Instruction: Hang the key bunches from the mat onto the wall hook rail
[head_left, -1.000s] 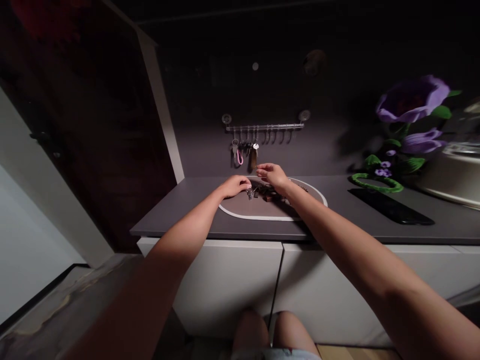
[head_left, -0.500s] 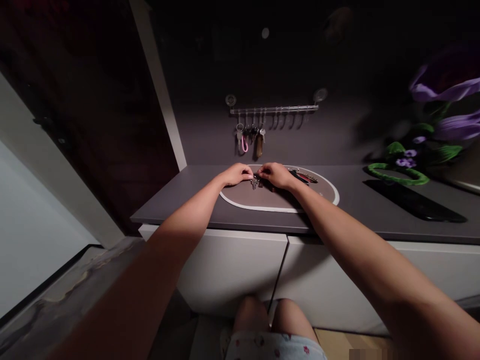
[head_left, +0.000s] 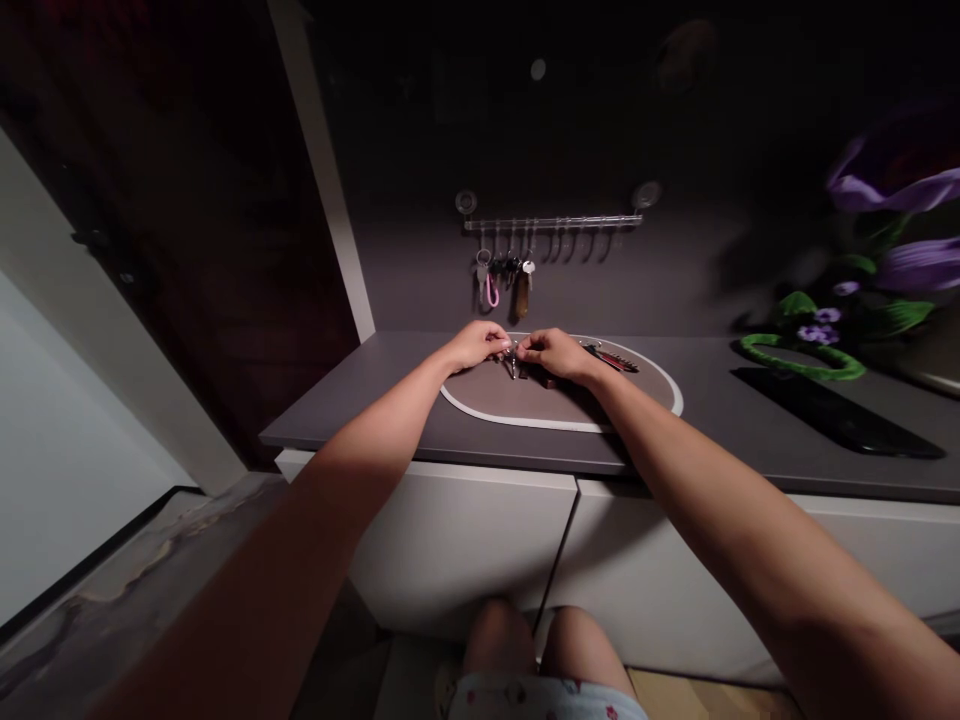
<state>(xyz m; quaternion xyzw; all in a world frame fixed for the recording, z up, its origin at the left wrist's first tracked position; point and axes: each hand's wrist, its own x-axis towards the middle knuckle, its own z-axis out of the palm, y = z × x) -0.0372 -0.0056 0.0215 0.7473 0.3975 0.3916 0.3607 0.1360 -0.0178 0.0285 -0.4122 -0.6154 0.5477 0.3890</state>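
Over the brown oval mat with a white border [head_left: 517, 422], my left hand [head_left: 478, 345] and my right hand [head_left: 553, 354] face each other, fingertips almost meeting. Both pinch at a small bunch of keys [head_left: 514, 365], whose metal parts dangle and glint between them. Fingers partly cover its ring. A small dark brown piece [head_left: 545, 379] lies under my right hand. Beyond that hand, a red and dark item [head_left: 616, 360] rests on the mat, too small to name surely.
A clear rail with hooks [head_left: 555, 223] is fixed to the grey wall; several hanging keys [head_left: 484, 270] fill its left side. To the right stand a green ring [head_left: 802, 372], purple flowers [head_left: 926, 265] and a long black object [head_left: 836, 415]. White cabinet doors [head_left: 465, 540] are below.
The fingertips have drawn slightly closer together, and the keys between them now hang in a narrower shape. The whole view has shifted a little.
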